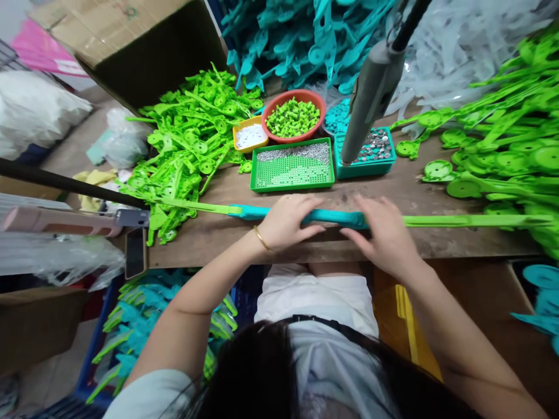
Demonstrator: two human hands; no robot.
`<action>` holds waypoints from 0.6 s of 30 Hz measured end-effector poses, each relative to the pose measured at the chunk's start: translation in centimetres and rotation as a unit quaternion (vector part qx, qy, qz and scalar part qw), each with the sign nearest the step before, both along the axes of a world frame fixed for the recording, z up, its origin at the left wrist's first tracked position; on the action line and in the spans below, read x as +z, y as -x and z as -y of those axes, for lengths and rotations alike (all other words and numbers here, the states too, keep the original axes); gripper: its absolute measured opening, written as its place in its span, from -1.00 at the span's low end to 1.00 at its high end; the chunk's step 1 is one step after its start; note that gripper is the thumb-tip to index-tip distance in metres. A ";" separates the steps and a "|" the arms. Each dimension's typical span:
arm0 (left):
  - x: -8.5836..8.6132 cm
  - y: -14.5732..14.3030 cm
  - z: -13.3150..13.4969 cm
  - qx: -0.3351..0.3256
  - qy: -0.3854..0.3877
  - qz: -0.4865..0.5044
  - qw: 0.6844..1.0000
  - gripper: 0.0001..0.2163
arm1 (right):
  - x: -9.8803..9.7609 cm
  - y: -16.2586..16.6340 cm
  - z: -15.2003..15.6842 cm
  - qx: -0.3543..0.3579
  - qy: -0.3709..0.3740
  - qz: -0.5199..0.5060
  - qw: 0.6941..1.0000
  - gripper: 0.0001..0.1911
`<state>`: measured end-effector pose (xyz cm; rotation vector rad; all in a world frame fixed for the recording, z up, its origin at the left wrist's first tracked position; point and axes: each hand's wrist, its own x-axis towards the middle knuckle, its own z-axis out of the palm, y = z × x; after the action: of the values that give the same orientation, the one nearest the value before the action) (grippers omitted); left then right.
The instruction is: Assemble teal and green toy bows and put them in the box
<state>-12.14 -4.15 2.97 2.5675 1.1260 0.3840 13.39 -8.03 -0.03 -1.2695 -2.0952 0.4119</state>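
Note:
A long plastic piece (334, 217), teal in the middle with lime-green arms at both ends, lies level across the front of the wooden bench. My left hand (288, 224), with a bracelet on its wrist, is closed round the teal part left of centre, fingers above and thumb below. On the teal part's right end, near the joint with the green arm, my right hand (386, 235) grips in the same way. Just beyond stands a green perforated tray (292, 183) of small metal bits. A grey powered screwdriver (371, 96) hangs over a teal box (367, 169) holding small metallic and teal pieces.
Lime-green parts pile up at left (187, 139) and right (519, 139). Teal parts (301, 41) heap at the back. A red bowl (267, 128) holds green pieces, beside a yellow tray (238, 145) of white bits. A phone (136, 253) rests at the bench's left edge.

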 end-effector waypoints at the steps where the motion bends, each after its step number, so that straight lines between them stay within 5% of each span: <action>1: -0.3 -0.7 -0.1 -0.006 -0.001 -0.006 1.000 -0.64 | -0.6 1.1 -0.6 0.017 -0.011 0.035 0.999 -0.60; 7: -1.6 -2.3 -0.6 -0.004 -0.039 0.006 0.999 -0.73 | -2.2 1.9 -2.4 0.044 -0.093 0.100 0.990 -0.73; 9: -1.4 -1.3 0.2 -0.006 -0.066 0.049 0.997 -0.73 | -2.0 1.2 -2.6 0.057 -0.102 0.101 0.988 -0.71; 11: -1.3 1.3 1.4 0.070 -0.124 0.129 0.981 -0.67 | -2.0 0.1 -3.0 0.072 -0.096 0.100 0.988 -0.69; 13: -1.7 5.0 2.8 0.277 -0.221 0.239 0.904 -0.66 | -2.1 -1.4 -3.7 0.088 -0.086 0.092 0.988 -0.68; 15: -2.8 9.3 3.7 0.491 -0.324 0.320 0.743 -0.64 | -2.4 -3.0 -4.5 0.103 -0.075 0.079 0.989 -0.66; 17: -4.3 12.8 3.9 0.565 -0.336 0.397 0.640 -0.59 | -2.4 -4.3 -5.2 0.108 -0.060 0.067 0.990 -0.66; 18: -5.1 14.0 3.8 0.566 -0.287 0.439 0.636 -0.58 | -2.1 -4.8 -5.5 0.110 -0.047 0.062 0.991 -0.66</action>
<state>-26.13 -7.93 -2.13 1.0888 2.1281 2.2235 18.19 -2.53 -2.12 -1.0363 -2.3414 0.3321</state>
